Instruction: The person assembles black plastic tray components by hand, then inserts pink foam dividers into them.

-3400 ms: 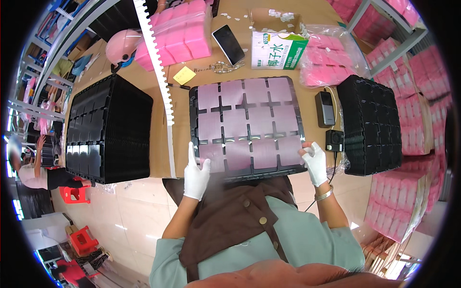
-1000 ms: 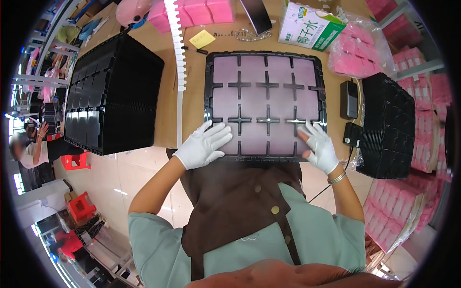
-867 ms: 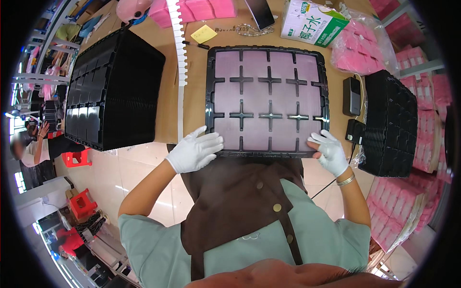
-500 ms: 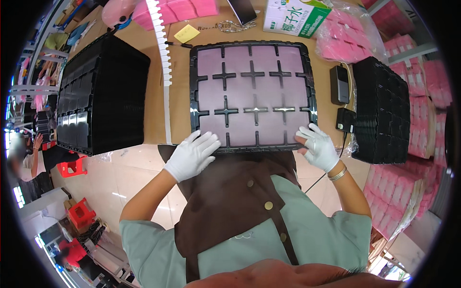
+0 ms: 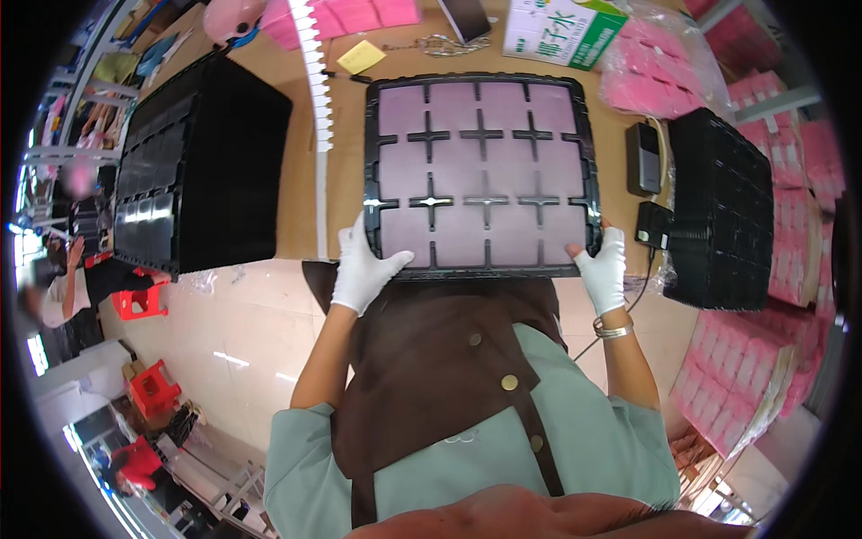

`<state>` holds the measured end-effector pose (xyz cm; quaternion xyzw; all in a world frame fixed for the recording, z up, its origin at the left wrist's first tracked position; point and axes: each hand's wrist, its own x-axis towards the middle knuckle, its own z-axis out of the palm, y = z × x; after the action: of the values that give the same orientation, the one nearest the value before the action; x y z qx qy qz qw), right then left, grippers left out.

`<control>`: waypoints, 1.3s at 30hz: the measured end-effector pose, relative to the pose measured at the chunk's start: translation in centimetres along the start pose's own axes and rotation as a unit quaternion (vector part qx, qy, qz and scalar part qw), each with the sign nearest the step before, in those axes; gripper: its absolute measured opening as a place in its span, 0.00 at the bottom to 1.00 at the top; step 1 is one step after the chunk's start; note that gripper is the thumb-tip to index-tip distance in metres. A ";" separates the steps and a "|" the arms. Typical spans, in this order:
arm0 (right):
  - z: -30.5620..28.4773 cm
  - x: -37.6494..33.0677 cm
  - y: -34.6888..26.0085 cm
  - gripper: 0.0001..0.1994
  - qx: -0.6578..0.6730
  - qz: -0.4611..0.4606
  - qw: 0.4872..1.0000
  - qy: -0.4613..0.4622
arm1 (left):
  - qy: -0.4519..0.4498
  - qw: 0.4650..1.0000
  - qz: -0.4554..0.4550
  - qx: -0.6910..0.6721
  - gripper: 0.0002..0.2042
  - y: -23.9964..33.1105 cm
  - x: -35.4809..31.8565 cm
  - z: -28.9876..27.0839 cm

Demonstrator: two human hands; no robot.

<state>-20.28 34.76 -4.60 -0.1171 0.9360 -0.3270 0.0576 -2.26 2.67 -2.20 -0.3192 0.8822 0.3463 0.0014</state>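
In front of me a black plastic tray (image 5: 485, 272) lies on the brown tabletop, its near rim at the table's edge. Flat pale purple pieces (image 5: 494, 163) fill its rows of compartments, with black cross-shaped dividers showing between them. My left hand (image 5: 363, 271), in a white glove, grips the near left corner, its thumb over the rim. At the near right corner my right hand (image 5: 604, 269), gloved as well, holds the tray's side with its thumb on top. The fingers of both hands are partly hidden beside and below the rim.
A tall stack of black trays (image 5: 229, 162) stands left, another stack (image 5: 723, 216) right. Between tray and right stack lie a power bank (image 5: 642, 160) and a black adapter (image 5: 653, 225) with a cable. Behind are a yellow note (image 5: 361, 57), a carton (image 5: 561, 31) and pink packs (image 5: 651, 67).
Both hands have moved from loosely resting at the near corners to gripping the tray's sides. The whole view has shifted slightly.
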 end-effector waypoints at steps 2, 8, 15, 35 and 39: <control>0.2 -0.1 1.4 0.34 -0.002 -0.042 0.999 0.004 | -0.018 0.999 0.023 -0.032 0.46 -1.3 0.3 -0.1; 1.0 0.2 1.5 0.34 0.011 -0.046 0.999 0.000 | -0.014 1.000 0.012 -0.011 0.42 -0.4 1.0 -0.7; 1.1 -0.3 1.4 0.36 -0.014 -0.143 0.987 0.070 | 0.121 0.990 0.065 -0.040 0.27 -4.0 1.2 1.9; 3.7 0.8 -12.0 0.12 0.285 -0.263 0.906 -0.168 | 0.514 0.796 0.221 0.232 0.13 1.7 -6.3 -27.3; 4.1 -0.3 -12.1 0.09 0.244 -0.318 0.894 -0.199 | 0.424 0.771 0.109 0.462 0.15 -3.2 -2.5 -25.4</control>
<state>-17.05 23.15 -0.21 -0.4533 0.7087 -0.5157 0.1623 7.04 -13.26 15.73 -0.2963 0.8756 -0.2759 -0.2635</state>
